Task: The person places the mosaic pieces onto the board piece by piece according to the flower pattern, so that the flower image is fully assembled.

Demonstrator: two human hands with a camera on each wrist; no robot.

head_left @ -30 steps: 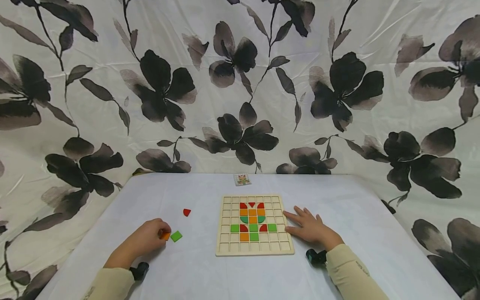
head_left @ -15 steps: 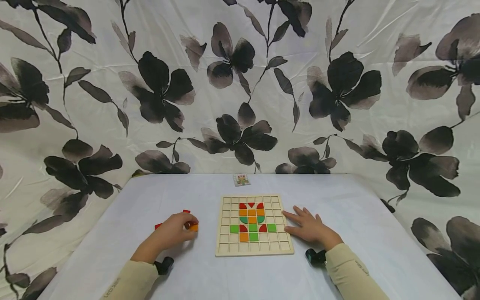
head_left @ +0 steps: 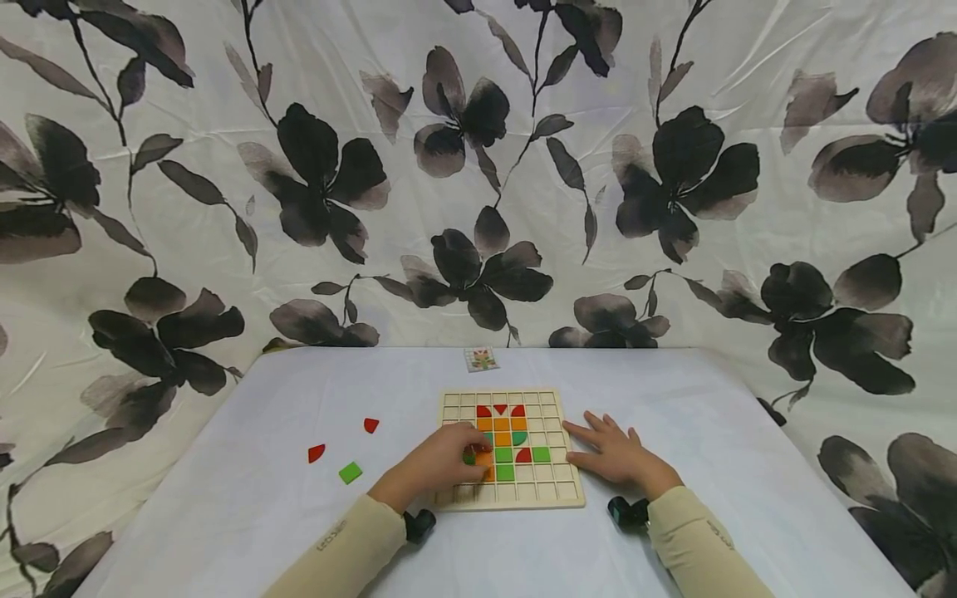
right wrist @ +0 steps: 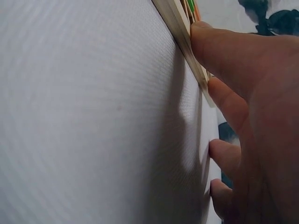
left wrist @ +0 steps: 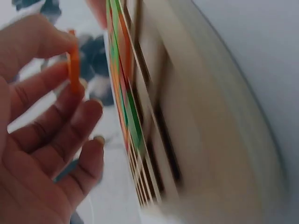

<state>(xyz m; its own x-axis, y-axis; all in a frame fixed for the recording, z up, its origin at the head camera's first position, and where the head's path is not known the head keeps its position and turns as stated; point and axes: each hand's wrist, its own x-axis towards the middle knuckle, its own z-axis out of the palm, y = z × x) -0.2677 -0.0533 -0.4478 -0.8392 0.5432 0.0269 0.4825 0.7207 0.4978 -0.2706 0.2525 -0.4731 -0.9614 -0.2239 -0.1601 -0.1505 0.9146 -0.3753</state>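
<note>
My left hand (head_left: pixel 444 457) is over the left part of a wooden grid board (head_left: pixel 546 490), covering some of its tiles. Between thumb and fingertips it pinches an orange square tile (left wrist: pixel 73 63), held on edge just off the board in the left wrist view. Red, orange and green tiles sit in the board's middle cells, among them a green square (head_left: pixel 505 473) and a red quarter-round (head_left: pixel 523 454). My right hand (head_left: pixel 616 451) lies with spread fingers at the board's right edge; its thumb (right wrist: pixel 210 39) and index finger touch the rim in the right wrist view.
Two loose red tiles, one nearer (head_left: pixel 317 453) and one farther (head_left: pixel 370 425), lie left of the board with a green square tile (head_left: pixel 350 473). A small patterned card (head_left: pixel 481 359) lies behind the board, near the table's back edge. A floral cloth (head_left: pixel 478 166) hangs behind.
My left hand has carried the orange tile rightward from beside the loose tiles to over the board. The loose red and green tiles are uncovered again. The right hand has stayed put.
</note>
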